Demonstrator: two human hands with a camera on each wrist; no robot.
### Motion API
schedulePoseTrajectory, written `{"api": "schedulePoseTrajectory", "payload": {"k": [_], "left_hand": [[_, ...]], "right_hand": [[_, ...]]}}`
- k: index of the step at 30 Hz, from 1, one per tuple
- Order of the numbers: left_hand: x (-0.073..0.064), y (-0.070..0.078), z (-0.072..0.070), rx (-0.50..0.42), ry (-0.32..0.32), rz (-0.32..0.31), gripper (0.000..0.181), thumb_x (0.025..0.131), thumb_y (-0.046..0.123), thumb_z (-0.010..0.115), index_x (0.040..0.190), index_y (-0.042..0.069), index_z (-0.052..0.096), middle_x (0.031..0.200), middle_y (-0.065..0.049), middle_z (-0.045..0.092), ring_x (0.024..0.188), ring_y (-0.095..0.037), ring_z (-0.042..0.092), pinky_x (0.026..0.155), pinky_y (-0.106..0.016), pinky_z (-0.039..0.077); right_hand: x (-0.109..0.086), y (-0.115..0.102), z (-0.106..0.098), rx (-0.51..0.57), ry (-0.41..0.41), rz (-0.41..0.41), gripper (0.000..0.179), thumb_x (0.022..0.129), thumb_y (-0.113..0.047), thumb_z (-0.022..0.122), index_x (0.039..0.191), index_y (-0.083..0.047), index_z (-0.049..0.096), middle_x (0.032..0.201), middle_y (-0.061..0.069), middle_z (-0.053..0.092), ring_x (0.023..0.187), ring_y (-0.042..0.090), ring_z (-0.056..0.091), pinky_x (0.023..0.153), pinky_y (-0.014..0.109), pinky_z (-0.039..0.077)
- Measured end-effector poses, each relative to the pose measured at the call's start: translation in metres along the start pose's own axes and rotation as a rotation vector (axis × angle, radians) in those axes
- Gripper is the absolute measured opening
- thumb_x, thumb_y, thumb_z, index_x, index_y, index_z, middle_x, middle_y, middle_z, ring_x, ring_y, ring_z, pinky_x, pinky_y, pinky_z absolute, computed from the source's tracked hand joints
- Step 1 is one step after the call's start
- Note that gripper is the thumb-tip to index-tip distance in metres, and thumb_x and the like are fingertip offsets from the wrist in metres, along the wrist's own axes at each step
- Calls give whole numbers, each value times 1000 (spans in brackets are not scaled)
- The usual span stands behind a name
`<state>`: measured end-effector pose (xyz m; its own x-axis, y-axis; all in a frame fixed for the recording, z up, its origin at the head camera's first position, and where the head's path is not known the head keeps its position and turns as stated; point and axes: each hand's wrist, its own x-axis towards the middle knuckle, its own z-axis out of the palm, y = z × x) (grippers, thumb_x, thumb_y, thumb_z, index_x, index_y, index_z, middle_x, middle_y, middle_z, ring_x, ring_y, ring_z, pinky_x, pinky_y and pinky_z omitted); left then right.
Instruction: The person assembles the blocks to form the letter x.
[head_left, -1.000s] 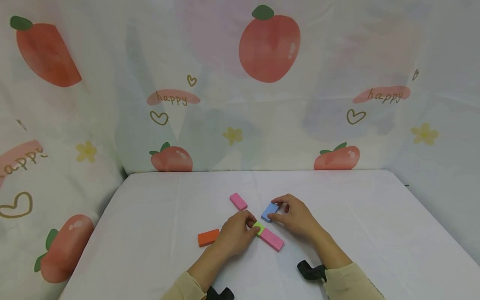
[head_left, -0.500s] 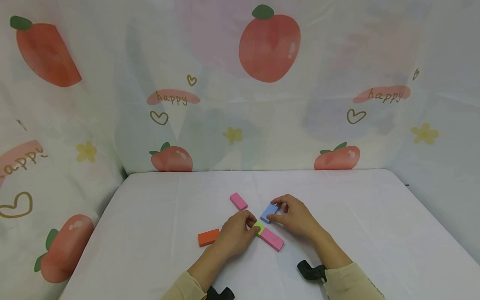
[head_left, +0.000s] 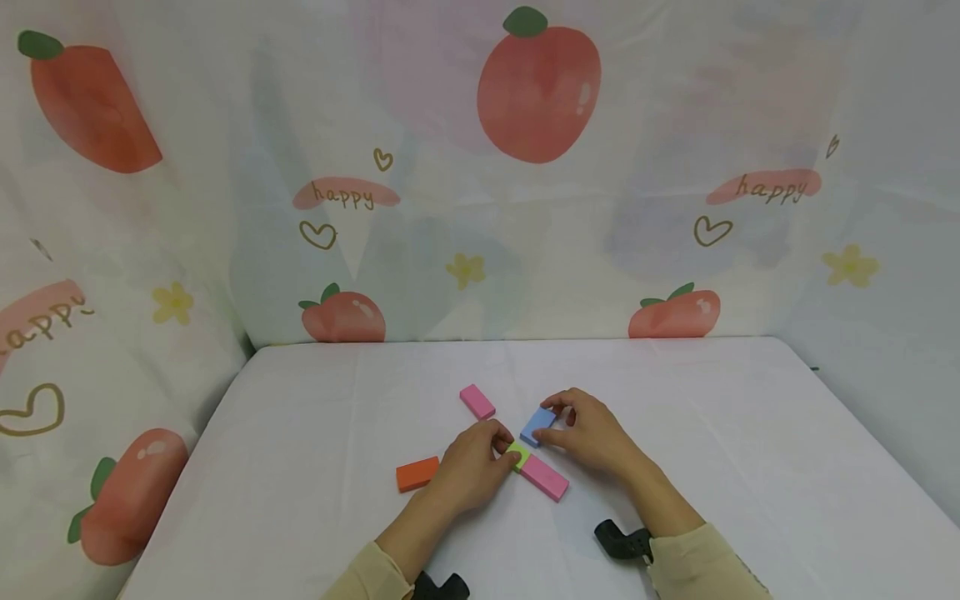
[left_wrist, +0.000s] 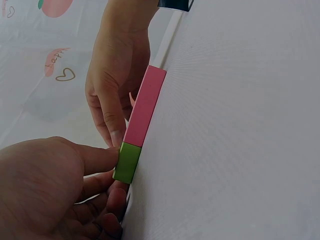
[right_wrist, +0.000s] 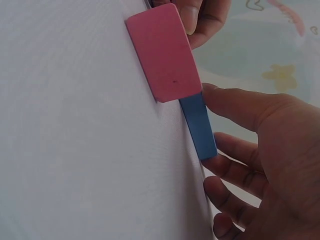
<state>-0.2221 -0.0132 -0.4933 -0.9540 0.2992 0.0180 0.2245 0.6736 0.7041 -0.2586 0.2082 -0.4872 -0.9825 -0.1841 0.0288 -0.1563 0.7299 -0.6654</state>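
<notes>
My left hand point(head_left: 471, 468) pinches a small green block point(head_left: 519, 456) between thumb and fingers. A longer pink block point(head_left: 545, 478) lies end to end with the green one, forming a slanted row on the table; in the left wrist view their sides line up. On the right, my right hand point(head_left: 596, 435) pinches a blue block point(head_left: 537, 426) by its two ends, thumb at the near end and fingertips at the far end. The blue block lies just beyond the green one. In the right wrist view, the pink block point(right_wrist: 165, 52) partly overlaps the blue block point(right_wrist: 200, 130).
Another pink block point(head_left: 477, 402) lies farther back, beyond my left hand. An orange block point(head_left: 417, 474) sits left of that hand, its right end hidden. The white-covered table point(head_left: 315, 517) meets a fruit-patterned curtain point(head_left: 540, 208) at the back.
The blue block has slid very slightly toward the green one, along with the right hand's fingers. The left hand and the other blocks stay in place.
</notes>
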Motion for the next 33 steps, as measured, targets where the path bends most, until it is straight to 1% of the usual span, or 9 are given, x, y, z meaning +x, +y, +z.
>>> {"api": "schedulePoseTrajectory", "payload": {"k": [15, 24, 33], "left_hand": [[0, -1, 0, -2, 5, 11, 20, 97, 29, 72, 111, 15, 67, 92, 8, 60, 79, -7, 52, 74, -25, 44], [0, -1, 1, -3, 7, 12, 20, 97, 28, 72, 111, 15, 67, 92, 8, 60, 80, -7, 52, 74, -25, 44], [0, 1, 0, -6, 13, 12, 19, 97, 27, 73, 110, 14, 68, 91, 8, 60, 78, -7, 52, 72, -25, 44]], "right_hand": [[-1, 0, 1, 14, -12, 1, 47, 84, -34, 86, 122, -14, 69, 108, 2, 64, 93, 18, 52, 74, 32, 42], [-1, -2, 0, 4, -12, -10, 47, 83, -35, 87, 122, -14, 69, 106, 2, 64, 92, 18, 52, 74, 32, 42], [0, -2, 1, 1, -21, -5, 47, 83, -35, 87, 121, -14, 69, 107, 2, 64, 92, 18, 52, 74, 32, 43]]}}
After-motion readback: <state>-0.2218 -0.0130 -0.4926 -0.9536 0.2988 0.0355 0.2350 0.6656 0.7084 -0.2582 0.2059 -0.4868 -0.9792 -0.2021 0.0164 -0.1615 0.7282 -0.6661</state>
